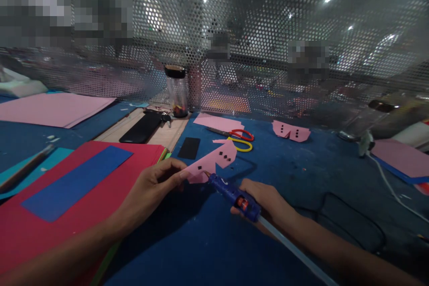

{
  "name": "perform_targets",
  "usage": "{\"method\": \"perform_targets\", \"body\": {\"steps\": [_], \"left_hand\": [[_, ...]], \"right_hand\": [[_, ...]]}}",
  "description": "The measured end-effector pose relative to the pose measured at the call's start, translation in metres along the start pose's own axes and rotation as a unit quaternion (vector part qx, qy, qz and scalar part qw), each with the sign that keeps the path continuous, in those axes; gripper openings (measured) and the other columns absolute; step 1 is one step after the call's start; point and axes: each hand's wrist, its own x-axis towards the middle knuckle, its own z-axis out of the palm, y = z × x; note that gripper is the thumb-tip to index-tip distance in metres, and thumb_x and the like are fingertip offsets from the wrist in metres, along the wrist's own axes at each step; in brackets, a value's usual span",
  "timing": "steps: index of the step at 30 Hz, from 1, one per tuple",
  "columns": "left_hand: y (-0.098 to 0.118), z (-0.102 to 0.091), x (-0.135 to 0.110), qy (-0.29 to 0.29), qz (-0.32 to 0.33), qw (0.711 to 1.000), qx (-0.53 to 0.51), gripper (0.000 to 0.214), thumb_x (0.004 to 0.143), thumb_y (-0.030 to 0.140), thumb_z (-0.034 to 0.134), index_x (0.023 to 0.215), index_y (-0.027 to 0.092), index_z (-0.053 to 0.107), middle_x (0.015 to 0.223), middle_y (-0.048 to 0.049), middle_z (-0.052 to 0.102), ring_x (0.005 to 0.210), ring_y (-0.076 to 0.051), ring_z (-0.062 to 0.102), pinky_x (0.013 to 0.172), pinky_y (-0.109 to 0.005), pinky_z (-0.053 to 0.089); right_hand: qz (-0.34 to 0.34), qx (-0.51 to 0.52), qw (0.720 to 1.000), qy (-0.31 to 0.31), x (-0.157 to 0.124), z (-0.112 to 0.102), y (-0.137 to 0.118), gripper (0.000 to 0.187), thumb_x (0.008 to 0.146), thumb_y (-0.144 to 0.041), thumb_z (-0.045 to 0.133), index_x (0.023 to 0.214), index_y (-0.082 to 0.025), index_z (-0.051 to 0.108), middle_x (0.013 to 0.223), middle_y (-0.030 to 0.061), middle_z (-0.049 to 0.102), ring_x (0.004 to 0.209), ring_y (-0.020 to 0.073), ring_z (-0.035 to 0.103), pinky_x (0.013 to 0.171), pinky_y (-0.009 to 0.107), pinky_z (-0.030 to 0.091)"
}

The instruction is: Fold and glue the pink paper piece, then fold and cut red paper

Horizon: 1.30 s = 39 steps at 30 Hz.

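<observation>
Between the thumb and fingers of my left hand (161, 183) is a pink paper cutout (209, 161) with small black squares on it, tilted above the table. My right hand (264, 199) grips a blue hot glue gun (231, 192) with a long clear glue stick out of its back. The gun's nozzle points at the cutout, close to a black square; whether it touches I cannot tell. Beyond the cutout lie scissors (239, 138) with one red and one yellow handle loop, and a black rectangular piece (189, 148).
A similar pink cutout (291, 131) stands farther back. Red sheets (83, 187) with a blue strip (78, 181) lie left. A phone (142, 128) and a jar (177, 91) stand near the perforated metal screen (254, 18). A black cord (355, 214) crosses the right side.
</observation>
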Motion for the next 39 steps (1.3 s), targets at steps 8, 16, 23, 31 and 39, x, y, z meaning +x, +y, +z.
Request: {"method": "perform_targets", "body": {"steps": [8, 16, 23, 31, 39], "left_hand": [[-0.001, 0.000, 0.001, -0.001, -0.001, 1.000, -0.006, 0.022, 0.092, 0.045, 0.065, 0.088, 0.024, 0.069, 0.072, 0.0029, 0.062, 0.065, -0.013, 0.056, 0.061, -0.024, 0.046], [0.006, 0.001, 0.001, 0.001, 0.000, 1.000, 0.002, 0.023, 0.091, 0.044, 0.065, 0.085, 0.023, 0.070, 0.071, 0.0018, 0.062, 0.065, -0.014, 0.057, 0.060, -0.025, 0.046], [0.006, 0.001, 0.001, 0.003, -0.005, 1.000, 0.003, 0.025, 0.091, 0.046, 0.065, 0.084, 0.022, 0.069, 0.070, 0.0022, 0.061, 0.065, -0.014, 0.056, 0.061, -0.025, 0.046], [0.005, 0.000, 0.001, 0.008, -0.007, 1.000, 0.000, 0.024, 0.091, 0.045, 0.065, 0.083, 0.023, 0.069, 0.069, 0.0021, 0.061, 0.065, -0.015, 0.055, 0.061, -0.026, 0.044], [0.002, 0.001, 0.001, 0.010, -0.028, 1.000, 0.002, 0.025, 0.092, 0.047, 0.065, 0.087, 0.022, 0.068, 0.070, 0.0024, 0.062, 0.067, -0.014, 0.056, 0.065, -0.025, 0.044]], "right_hand": [[-0.002, 0.009, 1.000, -0.017, 0.002, -0.009, -0.007, 0.018, 0.092, -0.033, 0.066, 0.089, -0.023, 0.052, 0.079, -0.0032, 0.061, 0.068, 0.0143, 0.056, 0.061, 0.025, 0.030], [-0.014, 0.009, 1.000, -0.021, 0.002, -0.003, 0.001, 0.019, 0.091, -0.035, 0.067, 0.089, -0.024, 0.051, 0.078, -0.0032, 0.061, 0.066, 0.0142, 0.055, 0.060, 0.025, 0.030], [0.011, 0.011, 1.000, -0.024, 0.001, -0.007, -0.005, 0.021, 0.092, -0.034, 0.068, 0.088, -0.023, 0.051, 0.079, -0.0030, 0.061, 0.068, 0.0150, 0.056, 0.061, 0.026, 0.031], [0.031, 0.093, 0.995, -0.009, 0.003, -0.013, -0.012, 0.018, 0.092, -0.032, 0.067, 0.088, -0.023, 0.052, 0.079, -0.0035, 0.059, 0.068, 0.0129, 0.054, 0.061, 0.024, 0.036], [0.073, 0.242, 0.966, -0.058, 0.006, -0.026, -0.015, 0.028, 0.092, -0.049, 0.064, 0.090, -0.020, 0.061, 0.079, -0.0003, 0.059, 0.067, 0.0137, 0.054, 0.059, 0.025, 0.043]]}}
